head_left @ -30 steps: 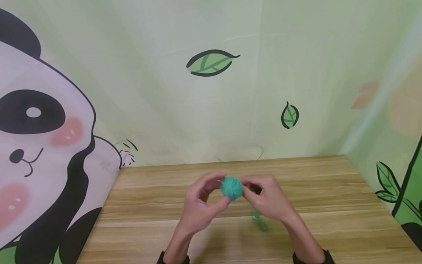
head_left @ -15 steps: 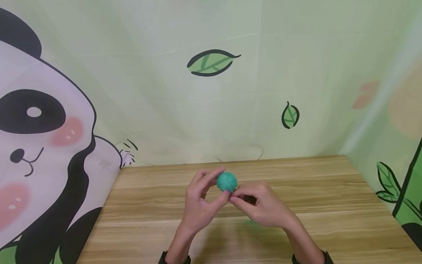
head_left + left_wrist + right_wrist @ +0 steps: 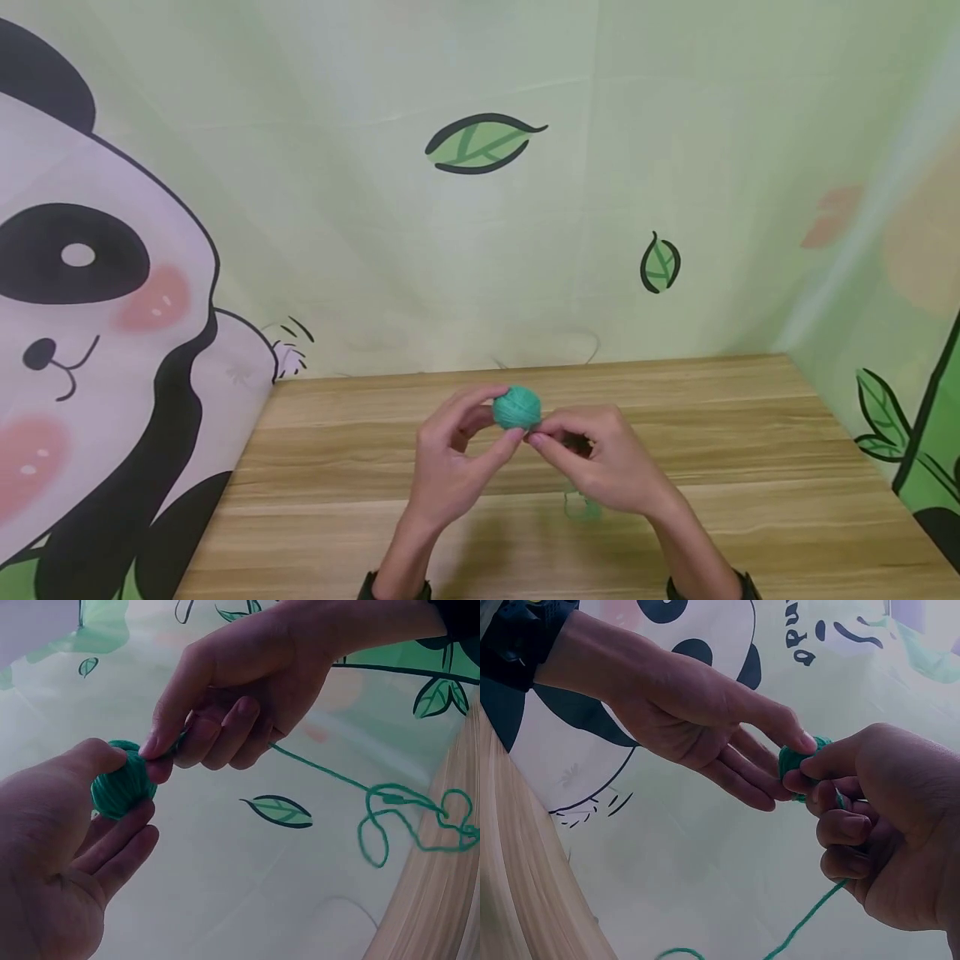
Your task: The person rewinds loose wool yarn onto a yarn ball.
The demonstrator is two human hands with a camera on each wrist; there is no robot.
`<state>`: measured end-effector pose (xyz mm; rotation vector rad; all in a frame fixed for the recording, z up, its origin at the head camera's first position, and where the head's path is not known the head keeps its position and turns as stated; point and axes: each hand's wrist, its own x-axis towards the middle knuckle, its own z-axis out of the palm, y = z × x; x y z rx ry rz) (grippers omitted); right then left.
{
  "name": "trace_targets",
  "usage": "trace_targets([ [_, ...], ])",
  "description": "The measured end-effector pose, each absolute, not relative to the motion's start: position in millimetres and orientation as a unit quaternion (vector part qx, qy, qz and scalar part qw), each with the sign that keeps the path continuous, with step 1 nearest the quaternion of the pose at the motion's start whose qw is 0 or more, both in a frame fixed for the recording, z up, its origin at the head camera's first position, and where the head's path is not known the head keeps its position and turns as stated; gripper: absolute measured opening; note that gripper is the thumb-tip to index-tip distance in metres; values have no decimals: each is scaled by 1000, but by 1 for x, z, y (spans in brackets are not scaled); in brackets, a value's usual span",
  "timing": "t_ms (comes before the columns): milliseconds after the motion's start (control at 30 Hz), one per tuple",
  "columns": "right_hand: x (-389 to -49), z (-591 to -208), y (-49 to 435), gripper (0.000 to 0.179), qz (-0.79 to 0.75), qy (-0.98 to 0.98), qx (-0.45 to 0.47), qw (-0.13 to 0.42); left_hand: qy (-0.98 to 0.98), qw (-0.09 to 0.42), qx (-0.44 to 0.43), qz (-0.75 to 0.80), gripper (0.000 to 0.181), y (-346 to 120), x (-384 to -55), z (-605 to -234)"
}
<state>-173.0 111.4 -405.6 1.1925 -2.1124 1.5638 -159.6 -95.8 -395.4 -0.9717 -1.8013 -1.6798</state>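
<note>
A small teal yarn ball (image 3: 517,407) is held above the table between the thumb and fingers of my left hand (image 3: 456,467). Close against its lower right side, my right hand (image 3: 611,458) pinches the yarn strand between thumb and forefinger, the other fingers curled in. In the left wrist view the strand (image 3: 322,766) runs out from under the right hand's curled fingers to a loose, looping tail. The right wrist view shows the same yarn strand (image 3: 806,922) trailing down below the right hand; much of the yarn ball (image 3: 789,761) is covered by fingers there.
The wooden table (image 3: 337,450) spans the space under both hands. Behind it hangs a pale green backdrop (image 3: 360,208) printed with leaves and a large panda (image 3: 112,333) on the left. Loose yarn loops (image 3: 583,505) dangle below the right hand.
The ball has shifted slightly up and left and has been turned in the left hand. My right hand dipped toward the ball's underside, then rose a little; the loose yarn swung.
</note>
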Motion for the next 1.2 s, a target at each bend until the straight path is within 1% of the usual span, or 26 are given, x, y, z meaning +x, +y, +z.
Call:
trace_targets([
  [200,-172,-405,111,21,528,-722,427,133,-674,275,-344,-593,44,-95,-161,-397],
  [333,-169,-401,114,23,554,-705,423,128,-681,274,-354,-579,44,-94,-162,-397],
  [467,-167,-397,117,26,590,-675,422,135,-687,258,-374,-568,43,-94,-162,-398],
  [667,-168,-397,120,23,620,-636,436,146,-707,224,-390,-545,39,-95,-161,-399],
  [833,-169,-396,121,24,615,-652,414,157,-692,171,-424,-559,36,-95,-159,-399],
  [967,-171,-398,122,25,601,-676,392,164,-665,131,-448,-583,37,-95,-158,-400],
  [1200,-179,-405,124,26,589,-704,367,153,-647,120,-449,-605,39,-96,-157,-399],
])
